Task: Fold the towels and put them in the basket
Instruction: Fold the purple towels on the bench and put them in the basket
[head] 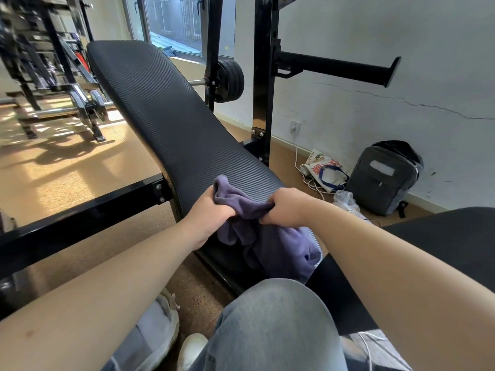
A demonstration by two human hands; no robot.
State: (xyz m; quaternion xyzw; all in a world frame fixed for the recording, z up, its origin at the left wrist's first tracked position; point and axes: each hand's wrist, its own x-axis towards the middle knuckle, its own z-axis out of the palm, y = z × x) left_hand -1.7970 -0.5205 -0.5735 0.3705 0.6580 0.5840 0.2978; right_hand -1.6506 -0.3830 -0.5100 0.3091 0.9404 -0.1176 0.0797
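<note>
Two hands are seen closed on a single purple towel (281, 250) at the near end of a black bench pad (166, 108). The towel's upper edge is gripped by the left hand (210, 211), with the fingers curled over a bunched corner that sticks up beyond the knuckles, and the same edge is pinched a little further along by the right hand (286, 207), its fingers tucked under into the cloth. A short stretch of fabric is held between the two fists, which are set near each other but not touching. The rest of the towel is crumpled and unfolded, draped down over the pad's lower end and hanging in front of a knee (270, 330) clad in grey-blue jeans. The pad is tilted upward away from the viewer and is backed by the uprights of a black rack (263, 76); a dark weight plate (229, 81) is mounted on a bar behind it. A barbell (67, 109) is laid on a stand at the left, over a sunlit cork-coloured floor (67, 170). Against the cracked white wall (401, 36) on the right, a grey backpack (383, 178) is propped, with a printed tote bag (321, 170) and white cable (295, 156) just beside it. Two pale shoes (171, 317) are glimpsed below the forearms.
</note>
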